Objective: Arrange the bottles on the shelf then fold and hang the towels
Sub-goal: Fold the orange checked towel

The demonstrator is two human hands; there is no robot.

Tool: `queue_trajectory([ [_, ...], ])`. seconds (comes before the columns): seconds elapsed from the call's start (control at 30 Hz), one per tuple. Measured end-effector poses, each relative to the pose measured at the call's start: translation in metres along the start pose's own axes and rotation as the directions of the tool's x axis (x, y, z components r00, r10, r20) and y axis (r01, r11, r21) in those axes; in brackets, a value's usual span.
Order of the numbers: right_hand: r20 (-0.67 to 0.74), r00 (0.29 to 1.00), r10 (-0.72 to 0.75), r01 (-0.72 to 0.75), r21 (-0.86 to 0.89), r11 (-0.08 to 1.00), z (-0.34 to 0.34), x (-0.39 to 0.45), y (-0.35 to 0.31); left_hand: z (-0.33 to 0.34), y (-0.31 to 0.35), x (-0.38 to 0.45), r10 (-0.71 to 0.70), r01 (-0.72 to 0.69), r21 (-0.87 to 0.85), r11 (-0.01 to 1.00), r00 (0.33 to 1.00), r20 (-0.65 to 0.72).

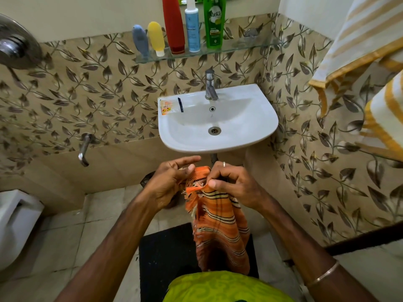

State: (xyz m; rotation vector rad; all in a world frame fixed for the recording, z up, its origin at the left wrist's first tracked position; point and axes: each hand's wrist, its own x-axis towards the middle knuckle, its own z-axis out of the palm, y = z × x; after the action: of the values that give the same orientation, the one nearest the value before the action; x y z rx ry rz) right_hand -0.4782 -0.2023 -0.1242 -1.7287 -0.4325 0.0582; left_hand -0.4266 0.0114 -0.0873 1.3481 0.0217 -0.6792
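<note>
Glass shelf (pixel 229 50) carries five bottles: grey (pixel 140 41), yellow (pixel 156 38), red (pixel 173 25), white-blue (pixel 192 29), green (pixel 214 22); floor (pixel 65 236) carries black mat (pixel 165 253).

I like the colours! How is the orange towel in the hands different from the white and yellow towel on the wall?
The orange towel has thin dark and pale stripes; the white and yellow towel has wide yellow bands. The orange towel hangs bunched from the left hand and right hand, whose fingers pinch its top edge; the white and yellow towel already hangs, touched by no hand. The orange towel's edge is frayed; the other's has a neat yellow border. Both are striped.
</note>
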Motion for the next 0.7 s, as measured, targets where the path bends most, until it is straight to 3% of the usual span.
queue_trajectory([
  [0.2, 0.086, 0.996, 0.029, -0.033, 0.045, 0.998, -0.001, 0.001, -0.005, 0.003, 0.002, -0.005, 0.035, -0.038, 0.058, 0.998, 0.997, 0.063],
  [0.47, -0.207, 0.978, -0.029, -0.006, -0.170, 0.985, 0.007, 0.006, 0.007, 0.004, 0.002, -0.008, 0.074, -0.090, 0.108, 0.990, 0.988, 0.137],
  [0.7, -0.298, 0.951, -0.077, 0.006, -0.232, 0.973, 0.015, 0.009, 0.007, 0.004, 0.004, -0.012, 0.103, -0.128, 0.142, 0.981, 0.979, 0.174],
])
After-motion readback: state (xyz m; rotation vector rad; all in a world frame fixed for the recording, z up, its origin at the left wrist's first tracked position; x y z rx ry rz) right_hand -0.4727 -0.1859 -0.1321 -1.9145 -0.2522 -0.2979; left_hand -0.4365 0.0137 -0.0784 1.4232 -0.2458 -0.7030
